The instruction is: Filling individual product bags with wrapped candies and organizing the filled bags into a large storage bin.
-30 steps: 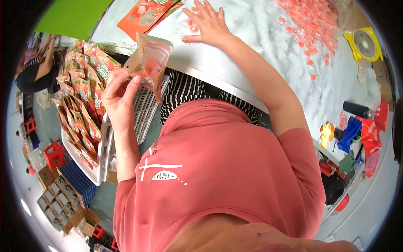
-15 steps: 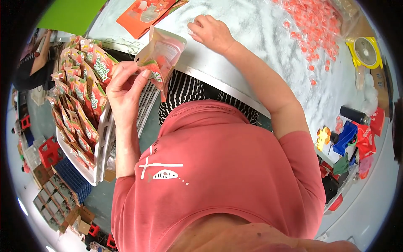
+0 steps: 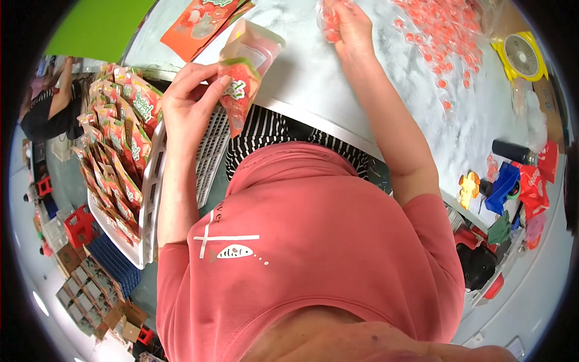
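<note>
My left hand (image 3: 196, 96) pinches the side of a red pouch (image 3: 236, 99) with a watermelon-slice print. The pouch's mouth is open at its top, and it hangs above the near table edge. Up at the picture's top edge, my right hand (image 3: 353, 30) is closed around a bunch of red candies (image 3: 329, 23) in clear wrappers; some fingers are cut off by the frame. Flat printed red pouches (image 3: 199, 27) lie stacked on the table beyond my left hand. A heap of the same wrapped candies (image 3: 443, 36) spreads over the white table (image 3: 386, 102) to the right.
Left of me stands a white plastic basket (image 3: 145, 238) packed with filled pouches (image 3: 117, 139). A yellow fan (image 3: 520, 55), a dark bottle (image 3: 512, 152) and a blue tape dispenser (image 3: 502, 188) sit at the right. Another person's arm (image 3: 62, 90) shows at far left.
My right hand has moved away from me and slightly right, and wrapped candies now show in it. My left hand has lifted the pouch slightly and turned its printed side into view.
</note>
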`<state>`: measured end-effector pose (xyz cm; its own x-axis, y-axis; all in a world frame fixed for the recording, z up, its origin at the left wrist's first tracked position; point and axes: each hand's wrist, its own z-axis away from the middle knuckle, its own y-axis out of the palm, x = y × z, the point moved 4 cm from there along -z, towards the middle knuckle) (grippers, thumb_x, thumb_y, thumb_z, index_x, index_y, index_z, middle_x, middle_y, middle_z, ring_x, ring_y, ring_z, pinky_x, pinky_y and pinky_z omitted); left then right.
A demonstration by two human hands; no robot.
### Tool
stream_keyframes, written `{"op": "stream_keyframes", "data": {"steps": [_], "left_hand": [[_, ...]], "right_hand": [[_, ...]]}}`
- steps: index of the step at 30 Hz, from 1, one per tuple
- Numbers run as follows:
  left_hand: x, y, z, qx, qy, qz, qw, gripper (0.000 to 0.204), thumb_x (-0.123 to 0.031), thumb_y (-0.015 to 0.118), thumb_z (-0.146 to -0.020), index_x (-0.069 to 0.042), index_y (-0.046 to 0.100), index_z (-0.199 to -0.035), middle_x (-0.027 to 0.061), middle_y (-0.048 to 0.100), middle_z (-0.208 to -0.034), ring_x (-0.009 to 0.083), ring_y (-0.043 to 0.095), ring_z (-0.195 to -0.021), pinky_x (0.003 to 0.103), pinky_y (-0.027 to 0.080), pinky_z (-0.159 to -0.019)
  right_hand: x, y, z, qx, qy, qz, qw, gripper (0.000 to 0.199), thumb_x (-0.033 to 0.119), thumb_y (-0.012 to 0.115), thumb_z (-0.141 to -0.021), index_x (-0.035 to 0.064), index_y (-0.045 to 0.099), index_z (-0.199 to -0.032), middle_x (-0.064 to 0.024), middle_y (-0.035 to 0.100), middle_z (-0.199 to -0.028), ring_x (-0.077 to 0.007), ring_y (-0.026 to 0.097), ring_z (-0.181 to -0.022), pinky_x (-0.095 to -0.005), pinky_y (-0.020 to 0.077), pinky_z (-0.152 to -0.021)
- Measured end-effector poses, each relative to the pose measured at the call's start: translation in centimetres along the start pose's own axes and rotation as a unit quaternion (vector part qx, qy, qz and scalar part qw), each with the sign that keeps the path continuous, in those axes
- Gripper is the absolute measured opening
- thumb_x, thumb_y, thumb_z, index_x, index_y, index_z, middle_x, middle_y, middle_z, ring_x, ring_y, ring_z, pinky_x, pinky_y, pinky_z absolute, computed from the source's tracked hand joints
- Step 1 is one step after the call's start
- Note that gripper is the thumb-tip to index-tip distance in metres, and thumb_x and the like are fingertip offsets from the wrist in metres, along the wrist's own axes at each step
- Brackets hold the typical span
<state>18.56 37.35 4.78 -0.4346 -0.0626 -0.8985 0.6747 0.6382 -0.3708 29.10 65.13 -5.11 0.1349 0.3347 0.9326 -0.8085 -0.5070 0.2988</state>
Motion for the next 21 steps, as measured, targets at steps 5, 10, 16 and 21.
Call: {"op": "stream_keyframes", "data": {"steps": [5, 10, 16, 21], "left_hand": [[-0.5, 4.3, -3.4, 0.075, 0.059, -0.091, 0.991, 0.020, -0.008, 0.075, -0.083, 0.001, 0.073, -0.101, 0.0060, 0.064, -0.081, 0.0126, 0.064, -0.073, 0.025, 0.052, -0.068], [-1.0, 9.1, -6.1, 0.107, 0.080, -0.079, 0.988, 0.021, -0.008, 0.076, -0.083, 0.001, 0.073, -0.102, 0.0048, 0.064, -0.081, 0.0118, 0.063, -0.074, 0.025, 0.052, -0.069], [-1.3, 13.0, -7.0, 0.126, 0.061, -0.002, 0.990, 0.022, -0.003, 0.077, -0.081, 0.002, 0.073, -0.102, 0.0025, 0.065, -0.082, 0.0097, 0.062, -0.076, 0.023, 0.052, -0.071], [-0.6, 14.0, -7.3, 0.117, 0.036, 0.040, 0.992, 0.020, -0.004, 0.076, -0.082, 0.002, 0.073, -0.101, 0.0026, 0.065, -0.082, 0.0092, 0.062, -0.075, 0.023, 0.052, -0.070]], "right_hand": [[10.2, 2.6, 7.5, 0.019, -0.097, -0.205, 0.974, 0.008, 0.015, 0.065, -0.091, 0.0130, 0.057, -0.092, 0.0037, 0.050, -0.064, -0.0065, 0.042, -0.046, -0.0216, 0.0290, -0.038], [10.2, 0.7, 7.9, -0.072, -0.227, -0.158, 0.958, 0.020, 0.006, 0.066, -0.090, 0.0039, 0.058, -0.108, 0.0018, 0.056, -0.073, -0.0061, 0.050, -0.056, -0.0202, 0.0361, -0.046], [9.2, -2.2, 7.7, -0.058, -0.283, -0.067, 0.955, 0.014, 0.003, 0.062, -0.093, 0.0014, 0.058, -0.107, 0.0009, 0.053, -0.075, -0.0056, 0.050, -0.058, -0.0204, 0.0384, -0.049], [8.1, -3.8, 7.9, -0.026, -0.339, -0.021, 0.940, 0.009, 0.002, 0.063, -0.093, 0.0014, 0.058, -0.101, 0.0006, 0.053, -0.076, -0.0063, 0.051, -0.061, -0.0201, 0.0403, -0.053]]}}
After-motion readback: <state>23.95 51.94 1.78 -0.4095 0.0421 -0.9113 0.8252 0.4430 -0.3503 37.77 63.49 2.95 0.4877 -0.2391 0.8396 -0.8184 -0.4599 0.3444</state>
